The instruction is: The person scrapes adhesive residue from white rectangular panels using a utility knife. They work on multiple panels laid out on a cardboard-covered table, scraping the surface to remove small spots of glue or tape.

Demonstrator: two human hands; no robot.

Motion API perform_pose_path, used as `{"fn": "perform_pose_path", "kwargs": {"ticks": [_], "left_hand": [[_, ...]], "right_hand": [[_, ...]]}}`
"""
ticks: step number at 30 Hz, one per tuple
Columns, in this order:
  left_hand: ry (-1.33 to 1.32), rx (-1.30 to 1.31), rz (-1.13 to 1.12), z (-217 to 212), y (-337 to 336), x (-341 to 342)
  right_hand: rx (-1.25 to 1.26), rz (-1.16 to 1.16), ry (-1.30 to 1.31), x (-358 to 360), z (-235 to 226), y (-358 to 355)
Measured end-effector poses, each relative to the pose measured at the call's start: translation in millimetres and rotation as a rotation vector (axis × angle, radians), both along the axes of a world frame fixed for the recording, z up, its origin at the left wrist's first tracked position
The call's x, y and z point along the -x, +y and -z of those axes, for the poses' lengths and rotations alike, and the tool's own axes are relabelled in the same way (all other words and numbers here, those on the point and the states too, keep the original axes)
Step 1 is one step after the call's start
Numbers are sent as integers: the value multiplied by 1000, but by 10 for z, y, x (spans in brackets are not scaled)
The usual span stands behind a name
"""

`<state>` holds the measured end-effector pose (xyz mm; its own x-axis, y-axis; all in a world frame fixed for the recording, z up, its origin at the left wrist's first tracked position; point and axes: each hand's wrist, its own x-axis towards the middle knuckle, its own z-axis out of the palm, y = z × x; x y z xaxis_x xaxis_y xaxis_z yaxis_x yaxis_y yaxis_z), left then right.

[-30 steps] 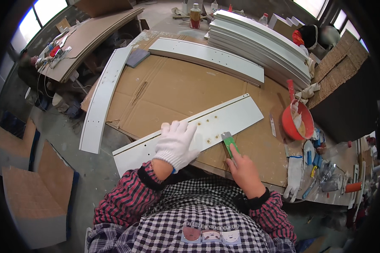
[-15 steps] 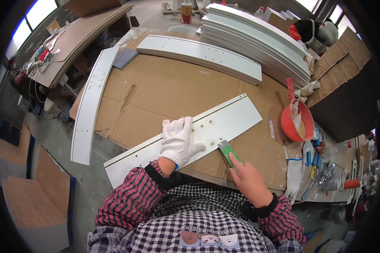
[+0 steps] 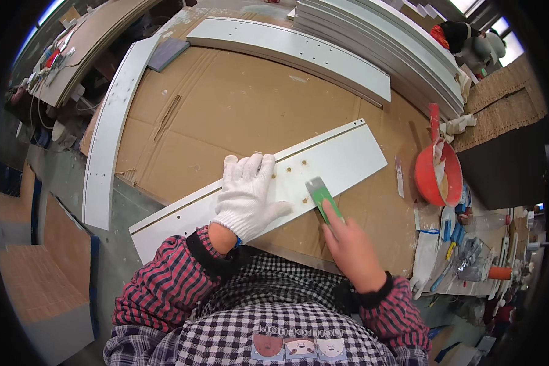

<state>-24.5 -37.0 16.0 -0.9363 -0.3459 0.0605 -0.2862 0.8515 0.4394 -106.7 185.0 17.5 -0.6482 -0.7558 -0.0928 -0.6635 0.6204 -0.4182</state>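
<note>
A long white board (image 3: 349,154) lies at a slant in front of me, overhanging the near edge of the cardboard-covered table. A dark groove runs along its far side, and small brownish spots dot its middle. My left hand (image 3: 250,190), in a white knit glove, rests flat on the board with its fingers stretched and thumb apart. Bare, my right hand (image 3: 349,247) is closed around a green putty knife (image 3: 321,196). The putty knife's metal blade is over the board, right of the spots; whether it touches the surface I cannot tell.
Cardboard (image 3: 226,104) covers the table. White boards lie at the left (image 3: 113,122) and far side (image 3: 287,49), near a thick board stack (image 3: 384,46). A red ladle-like pan (image 3: 430,177) with pale paste stands right, above scattered tools (image 3: 460,241). Behind it, a person (image 3: 470,46) is partly visible.
My right hand has moved the putty knife slightly up and left, further onto the board. My left hand remains on the board. The whole view has shifted a little.
</note>
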Motion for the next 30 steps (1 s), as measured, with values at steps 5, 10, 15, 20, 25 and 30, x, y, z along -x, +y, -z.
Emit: {"fn": "perform_pose_path", "kwargs": {"ticks": [5, 10, 15, 20, 25, 30], "left_hand": [[108, 3, -10, 115, -57, 0], [57, -19, -49, 42, -58, 35], [117, 7, -27, 134, -41, -5], [24, -68, -62, 42, -33, -26], [44, -71, -46, 90, -64, -1], [75, -33, -53, 113, -54, 4]], "right_hand": [[-133, -5, -12, -124, -130, 257], [-105, 8, 8, -70, -107, 114], [-186, -11, -11, -7, -129, 111], [-99, 11, 45, -83, -234, 343], [-63, 14, 108, -25, -340, 380], [-175, -45, 94, 23, -234, 227]]}}
